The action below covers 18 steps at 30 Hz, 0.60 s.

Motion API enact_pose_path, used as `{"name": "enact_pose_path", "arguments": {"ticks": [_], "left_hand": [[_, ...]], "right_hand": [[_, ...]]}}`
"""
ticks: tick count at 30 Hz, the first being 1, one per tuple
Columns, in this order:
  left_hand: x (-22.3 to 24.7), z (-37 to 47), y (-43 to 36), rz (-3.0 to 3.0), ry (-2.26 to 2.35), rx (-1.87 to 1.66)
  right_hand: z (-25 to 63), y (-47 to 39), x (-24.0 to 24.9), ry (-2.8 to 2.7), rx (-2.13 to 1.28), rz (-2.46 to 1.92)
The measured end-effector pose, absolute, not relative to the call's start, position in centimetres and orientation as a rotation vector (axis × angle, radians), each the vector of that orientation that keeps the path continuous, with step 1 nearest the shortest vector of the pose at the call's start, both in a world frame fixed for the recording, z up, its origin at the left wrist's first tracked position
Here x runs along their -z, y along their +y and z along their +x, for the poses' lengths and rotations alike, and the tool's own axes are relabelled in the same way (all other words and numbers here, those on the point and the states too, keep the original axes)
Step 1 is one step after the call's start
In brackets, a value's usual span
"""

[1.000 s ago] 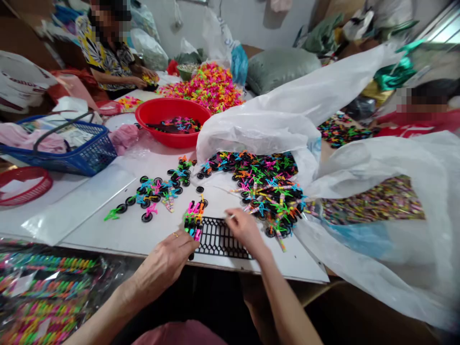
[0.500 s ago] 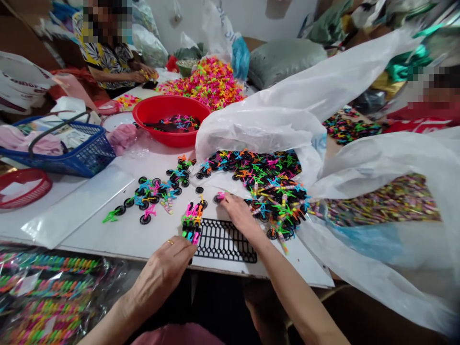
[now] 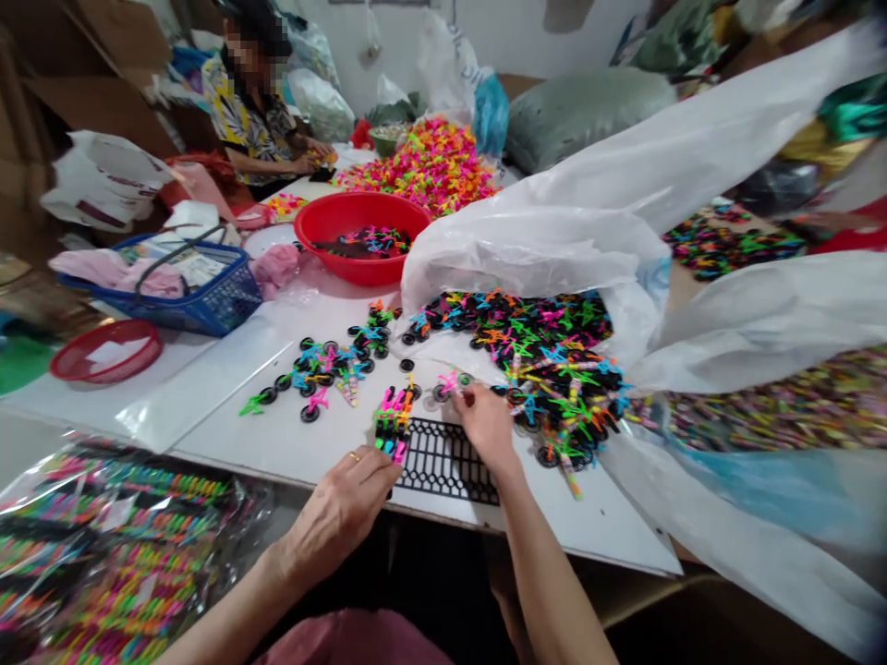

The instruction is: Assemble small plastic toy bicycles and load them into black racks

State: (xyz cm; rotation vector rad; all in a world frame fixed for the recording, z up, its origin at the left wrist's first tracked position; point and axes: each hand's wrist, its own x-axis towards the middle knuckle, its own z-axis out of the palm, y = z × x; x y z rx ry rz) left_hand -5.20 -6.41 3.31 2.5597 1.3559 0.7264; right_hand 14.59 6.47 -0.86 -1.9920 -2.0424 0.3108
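Observation:
My left hand (image 3: 353, 494), with a ring on one finger, holds the near left corner of a black plastic grid rack (image 3: 450, 466) at the table's front edge. Small toy bicycles (image 3: 393, 416) in pink, green, yellow and blue stand packed in the rack's left end. Beyond the rack, my right hand (image 3: 487, 425) pinches a pink toy bicycle with black wheels (image 3: 450, 383) between thumb and forefinger. To the right of that hand lies a heap of mixed toy bicycles (image 3: 547, 332), spilling from a white plastic bag (image 3: 533, 249).
Loose toy bicycles (image 3: 325, 365) lie left of the rack. Behind them are a red basin (image 3: 360, 263), a blue basket (image 3: 228, 296) and a bright pile of small parts (image 3: 436, 166). Bagged toys (image 3: 131, 545) sit below at left. A co-worker (image 3: 253, 120) handles pieces across the table.
The view has swung a little left. My right hand has tilted more upright, its thumb and forefinger now closed at the pink toy bicycle. My left hand stays on the rack.

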Motion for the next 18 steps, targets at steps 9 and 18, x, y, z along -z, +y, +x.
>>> {"name": "enact_pose_path", "arguments": {"ticks": [9, 18], "left_hand": [[-2.4, -5.9, -6.7, 2.65, 1.322, -0.796], [-2.8, -5.4, -5.8, 2.612, 1.333, -0.798]], "right_hand": [[17.4, 10.8, -3.0, -2.071, -0.121, -2.165], [20.5, 13.6, -2.1, -1.908, -0.006, -2.454]]}}
